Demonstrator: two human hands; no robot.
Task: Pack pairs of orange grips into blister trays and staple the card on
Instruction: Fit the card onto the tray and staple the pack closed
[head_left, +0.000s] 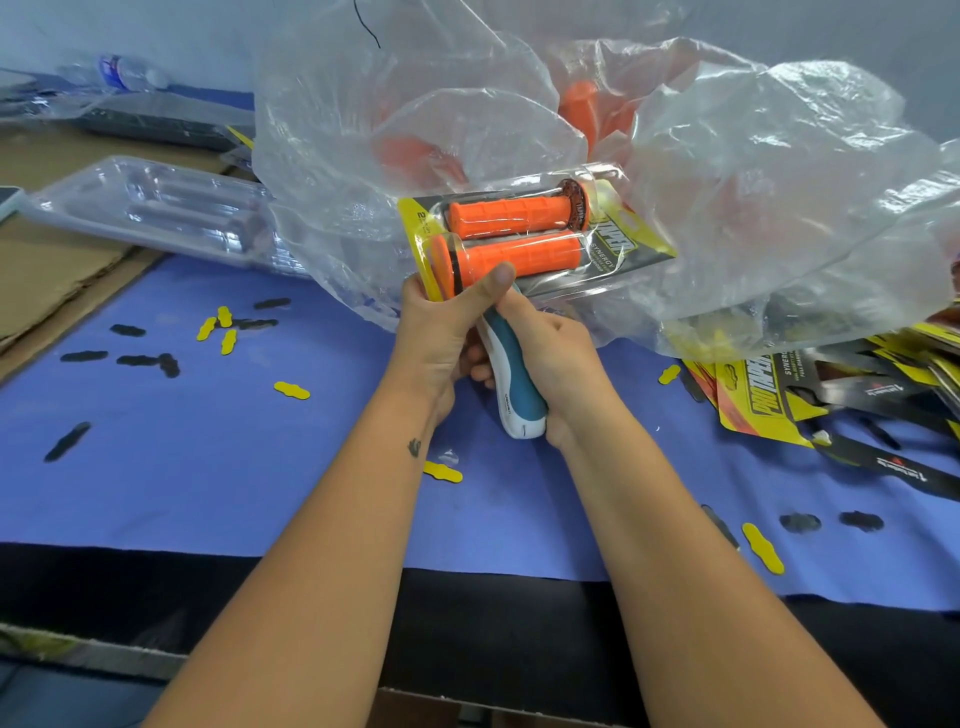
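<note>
A clear blister tray (597, 283) holding two orange grips (511, 234) sits on a yellow and black card (636, 234), raised above the blue table. My left hand (441, 327) grips the pack's lower left corner, thumb pressed on the lower grip. My right hand (550, 358) is curled round a white and teal stapler (511, 382) whose nose sits at the pack's bottom edge. More orange grips (582, 106) show dimly inside a big clear plastic bag (753, 182) behind the pack.
Empty blister trays (156, 208) lie at the left on cardboard. A heap of printed cards (831, 395) lies at the right. Yellow and black punched scraps (218, 332) are scattered over the blue mat (234, 467). A water bottle (130, 73) lies far left.
</note>
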